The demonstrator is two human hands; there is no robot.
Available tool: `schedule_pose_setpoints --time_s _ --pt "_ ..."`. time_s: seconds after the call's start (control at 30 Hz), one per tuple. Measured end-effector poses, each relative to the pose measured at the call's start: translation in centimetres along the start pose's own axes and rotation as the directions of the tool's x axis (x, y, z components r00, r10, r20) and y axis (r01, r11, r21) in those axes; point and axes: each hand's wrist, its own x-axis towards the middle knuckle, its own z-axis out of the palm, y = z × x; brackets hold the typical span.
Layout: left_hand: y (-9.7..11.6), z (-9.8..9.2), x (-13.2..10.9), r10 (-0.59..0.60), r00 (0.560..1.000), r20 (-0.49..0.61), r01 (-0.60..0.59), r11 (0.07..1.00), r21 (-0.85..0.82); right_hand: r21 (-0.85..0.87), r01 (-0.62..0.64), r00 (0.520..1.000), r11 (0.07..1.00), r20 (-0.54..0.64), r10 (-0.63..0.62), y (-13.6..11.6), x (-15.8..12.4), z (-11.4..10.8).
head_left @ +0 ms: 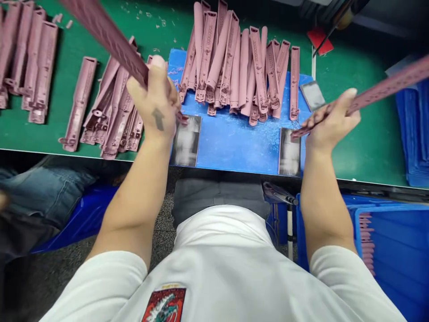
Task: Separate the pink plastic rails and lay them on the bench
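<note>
My left hand point(156, 100) is closed around a long mauve plastic part point(105, 33) that slants up toward the top left, blurred by motion. My right hand point(331, 118) grips a second long mauve plastic part point(389, 85) that points up to the right. Both hands hover above a blue mat point(234, 143) on the green table point(365, 134). A row of several like mauve parts point(239, 67) lies at the back of the mat, between my hands. Another heap of mauve parts point(114, 112) lies just left of my left hand.
More mauve parts point(27, 58) lie at the far left of the table. Blue sheets point(414, 120) are stacked at the right edge. A blue crate point(392, 241) with parts in it stands below right. A seated person's jeans point(43, 188) show at the left. A red tag point(320, 40) lies at the back.
</note>
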Motion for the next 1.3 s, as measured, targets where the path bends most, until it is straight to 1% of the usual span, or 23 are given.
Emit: schedule_pose_setpoints --time_s 0.07,0.13,0.2,0.23,0.3,0.37,0.4,0.43,0.5,0.57,0.63,0.67,0.7,0.73,0.8,0.87,0.93,1.0,1.07,1.13,1.17,1.23,1.3 --pt "0.2 -1.1 -2.8 0.11 0.993 0.028 -0.11 0.994 -0.014 0.02 0.103 0.995 0.994 0.007 -0.103 -0.7 -2.2 -0.8" --pt "1.0 -3.1 -7.0 0.149 0.987 0.063 -0.148 0.989 -0.025 -0.016 0.129 0.989 0.992 0.08 -0.127 -2.7 -6.4 -3.3" --pt "2.2 -5.0 -10.0 0.105 0.994 0.04 -0.104 0.994 -0.036 -0.057 0.089 0.992 0.994 0.096 -0.084 -4.8 -9.9 -5.6" --pt "2.5 -5.5 -10.4 0.044 0.999 0.013 -0.044 0.999 -0.03 -0.081 0.046 0.996 0.996 0.081 -0.039 -5.4 -10.7 -6.3" --pt "2.4 -5.4 -8.9 -0.146 0.989 0.001 0.146 0.989 0.006 -0.15 -0.085 0.992 0.985 0.083 0.098 -5.0 -9.6 -6.4" --pt "1.2 -3.8 -5.3 -0.323 0.945 0.05 0.321 0.946 0.053 -0.244 -0.189 0.963 0.951 0.145 0.228 -2.6 -5.6 -5.0" --pt "0.4 -2.6 -3.3 -0.365 0.927 0.083 0.36 0.931 0.067 -0.281 -0.201 0.95 0.938 0.176 0.256 -1.0 -3.1 -4.0" --pt "-0.4 -1.6 -1.5 -0.358 0.931 0.074 0.354 0.933 0.064 -0.28 -0.152 0.967 0.948 0.158 0.202 0.6 -0.7 -3.0" --pt "-1.6 -0.1 0.9 -0.208 0.978 0.03 0.207 0.978 0.016 -0.238 0.046 0.995 0.97 0.097 -0.024 2.8 2.3 -1.4" --pt "-2.2 -0.3 0.7 0.04 0.999 0.004 -0.039 0.996 -0.076 -0.208 0.257 0.966 0.944 0.086 -0.244 3.2 1.8 -1.0" --pt "-1.9 -1.9 -1.9 0.216 0.975 0.051 -0.205 0.966 -0.158 -0.198 0.369 0.923 0.908 0.196 -0.332 2.0 -2.1 -2.3" --pt "-1.5 -2.9 -3.8 0.258 0.963 0.076 -0.24 0.953 -0.187 -0.184 0.385 0.907 0.904 0.255 -0.335 1.0 -4.7 -3.5" --pt "-0.9 -4.0 -5.8 0.258 0.962 0.094 -0.236 0.951 -0.2 -0.172 0.395 0.896 0.902 0.288 -0.338 -0.2 -7.2 -5.0" --pt "-0.3 -5.1 -7.6 0.228 0.966 0.12 -0.2 0.958 -0.206 -0.101 0.402 0.893 0.91 0.26 -0.366 -1.4 -9.5 -6.5" --pt "0.6 -6.9 -9.7 0.102 0.981 0.163 -0.068 0.977 -0.202 -0.034 0.315 0.935 0.948 0.179 -0.305 -3.2 -12.3 -8.9" --pt "0.6 -7.6 -9.1 -0.097 0.978 0.184 0.124 0.982 -0.145 -0.075 0.126 0.986 0.989 0.122 -0.117 -3.5 -12.0 -9.7" --pt "-0.7 -6.9 -5.8 -0.28 0.943 0.178 0.291 0.956 -0.038 -0.215 -0.084 0.983 0.973 0.142 0.116 -2.0 -9.0 -8.9" --pt "-2.5 -4.8 -1.5 -0.344 0.929 0.136 0.342 0.939 0.036 -0.345 -0.185 0.939 0.92 0.214 0.269 0.5 -4.5 -7.0" --pt "-3.9 -2.4 1.7 -0.258 0.965 0.044 0.258 0.966 0.014 -0.325 -0.091 0.971 0.941 0.18 0.156 2.7 -0.5 -4.8" --pt "-4.4 -1.0 2.5 -0.018 0.999 -0.035 0.016 0.997 -0.077 -0.226 0.094 0.993 0.969 0.092 -0.074 3.4 1.1 -3.3" --pt "-4.3 -0.8 1.8 0.11 0.993 -0.029 -0.113 0.988 -0.109 -0.191 0.187 0.982 0.964 0.065 -0.177 3.2 0.7 -2.9" --pt "-3.8 -1.8 -1.3 0.327 0.945 0.023 -0.322 0.938 -0.128 -0.193 0.304 0.952 0.933 0.106 -0.288 1.6 -2.3 -3.3" --pt "-2.7 -3.9 -5.6 0.391 0.915 0.103 -0.38 0.919 -0.106 -0.224 0.334 0.933 0.916 0.216 -0.287 -0.7 -7.0 -5.1"
